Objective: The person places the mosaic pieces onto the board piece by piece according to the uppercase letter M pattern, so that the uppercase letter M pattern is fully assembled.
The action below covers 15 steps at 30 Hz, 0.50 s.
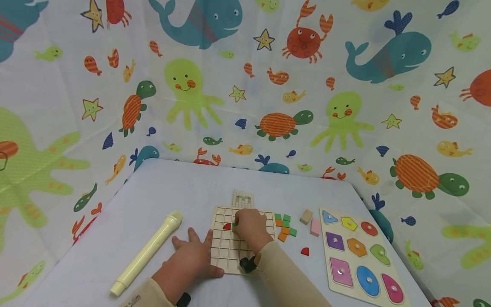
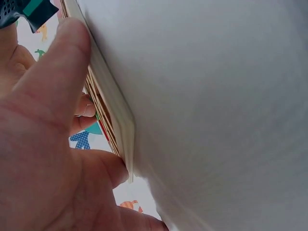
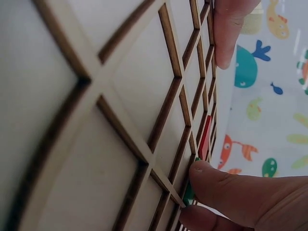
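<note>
A wooden grid board (image 1: pixel 224 257) lies flat on the table. My left hand (image 1: pixel 189 256) spreads its fingers at the board's lower left corner, and its thumb and a fingertip touch the edges. Over the board's upper middle, my right hand (image 1: pixel 251 227) pinches a small green square tile (image 3: pixel 188 194) between thumb and finger, down at a grid cell. A red quarter-round tile (image 1: pixel 227 226) sits in the cell to the left of it. In the right wrist view, the red tile (image 3: pixel 205 139) shows just beyond the thumb. The right hand hides part of the grid.
Several green and orange tiles (image 1: pixel 284 230) lie right of the board. Another red tile (image 1: pixel 304 251), a tan block (image 1: pixel 306 216) and a pink block (image 1: pixel 315 227) lie farther right, before a shape puzzle (image 1: pixel 337 251). A pattern card (image 1: pixel 243 198) lies behind; a yellow tube (image 1: pixel 147 251), left.
</note>
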Each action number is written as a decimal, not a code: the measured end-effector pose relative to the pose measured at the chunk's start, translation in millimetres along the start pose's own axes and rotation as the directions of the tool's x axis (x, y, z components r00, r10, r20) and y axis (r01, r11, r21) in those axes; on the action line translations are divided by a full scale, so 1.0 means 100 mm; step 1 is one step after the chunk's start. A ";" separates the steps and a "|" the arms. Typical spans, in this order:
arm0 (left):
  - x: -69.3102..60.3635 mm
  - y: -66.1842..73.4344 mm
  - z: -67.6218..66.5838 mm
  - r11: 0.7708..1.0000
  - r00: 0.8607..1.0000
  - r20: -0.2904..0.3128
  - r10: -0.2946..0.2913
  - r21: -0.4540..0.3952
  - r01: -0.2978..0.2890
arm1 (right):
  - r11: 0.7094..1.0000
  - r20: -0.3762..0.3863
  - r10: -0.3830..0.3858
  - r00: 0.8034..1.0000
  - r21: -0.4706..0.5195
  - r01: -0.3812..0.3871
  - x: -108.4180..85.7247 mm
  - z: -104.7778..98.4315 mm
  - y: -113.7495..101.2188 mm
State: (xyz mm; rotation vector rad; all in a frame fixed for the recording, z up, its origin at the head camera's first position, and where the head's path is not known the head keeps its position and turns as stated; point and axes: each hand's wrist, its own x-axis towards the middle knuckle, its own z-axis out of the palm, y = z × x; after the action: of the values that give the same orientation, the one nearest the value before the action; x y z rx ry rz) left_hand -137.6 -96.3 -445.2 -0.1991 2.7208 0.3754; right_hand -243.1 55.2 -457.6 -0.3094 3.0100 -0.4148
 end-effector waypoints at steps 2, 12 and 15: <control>0.01 0.00 0.00 1.000 1.000 0.000 0.000 0.001 0.000 | 1.000 0.006 0.009 1.000 0.002 -0.009 0.00 0.00 0.00; -0.01 0.02 -0.01 1.000 1.000 0.001 -0.002 0.003 0.002 | 0.999 -0.031 0.014 0.999 0.051 -0.012 -0.15 -0.13 0.13; -0.02 0.02 -0.01 1.000 1.000 -0.002 -0.001 -0.003 0.001 | 0.994 -0.075 0.009 0.997 0.114 0.000 -0.26 -0.20 0.25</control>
State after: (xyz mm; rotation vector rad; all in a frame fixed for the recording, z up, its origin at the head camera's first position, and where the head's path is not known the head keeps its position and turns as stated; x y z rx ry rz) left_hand -136.7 -94.5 -442.9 -0.2021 2.7225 0.3792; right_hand -225.0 89.3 -443.8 -0.2845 3.0434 -0.6079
